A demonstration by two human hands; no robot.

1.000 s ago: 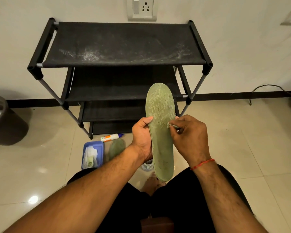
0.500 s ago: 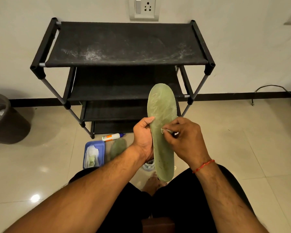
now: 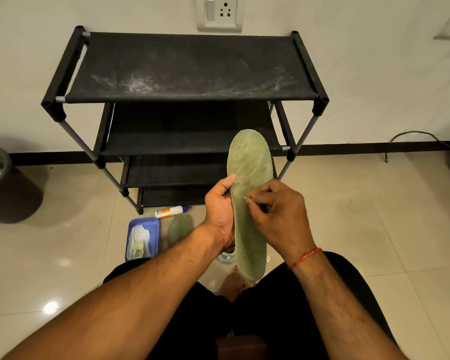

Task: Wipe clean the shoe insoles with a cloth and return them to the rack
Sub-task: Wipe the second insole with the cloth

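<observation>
Now mid-wipe: L hand (image 3: 220,206) grips the long green mesh-faced foam insole (image 3: 250,165) by its left edge, held up in front of the black fabric-shelf rack (image 3: 192,68), not on it yet. R hand (image 3: 278,216), fingers curled, pinches a small whitish cloth scrap (image 3: 246,200) against mid-insole. Best: steady L hold, firm strokes, cover the toe end too. Vs 1 s ago: cloth slid from the right edge toward centre.

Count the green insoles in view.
2. One green foam insole is gripped by the left hand; the second green insole lies on the floor right of the blue plastic tray, partly behind the forearm.
</observation>
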